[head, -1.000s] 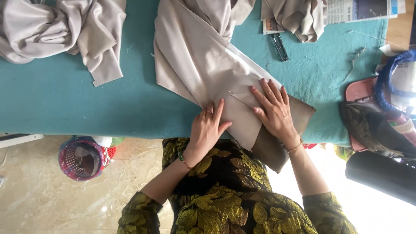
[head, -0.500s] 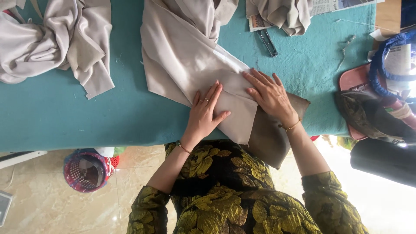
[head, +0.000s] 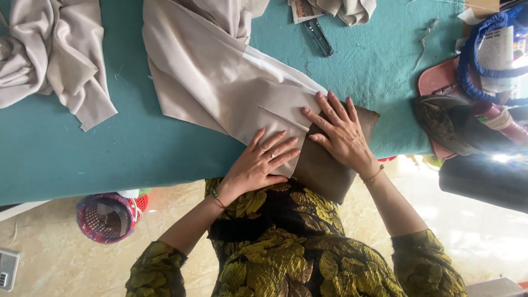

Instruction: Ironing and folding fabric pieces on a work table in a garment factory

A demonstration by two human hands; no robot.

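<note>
— Beige cloth (head: 220, 82) is spread across our teal table (head: 82, 148), its pointed end drawn over the brown pad (head: 324, 170) at the near edge, which gives us a firm base under the fold.

— And our hands?

— Both lie flat and unclenched, gripping nothing. Our left hand (head: 261, 162) presses the cloth just beside the pad's edge, so the piece cannot slide. Our right hand (head: 338, 129) rests with fingers spread, partly on the cloth's tip and partly on the pad, keeping the crease (head: 280, 116) taut.

— What differs from a moment earlier?

— Little. The hands have kept their flat press on the same spot, with the left fingers splayed slightly wider. Our view has drifted, so the second beige heap (head: 49, 55) sits further toward the left corner.

— Anything smaller?

— Metal snips (head: 320, 37) lie well apart, up beyond the cloth, untouched.
</note>
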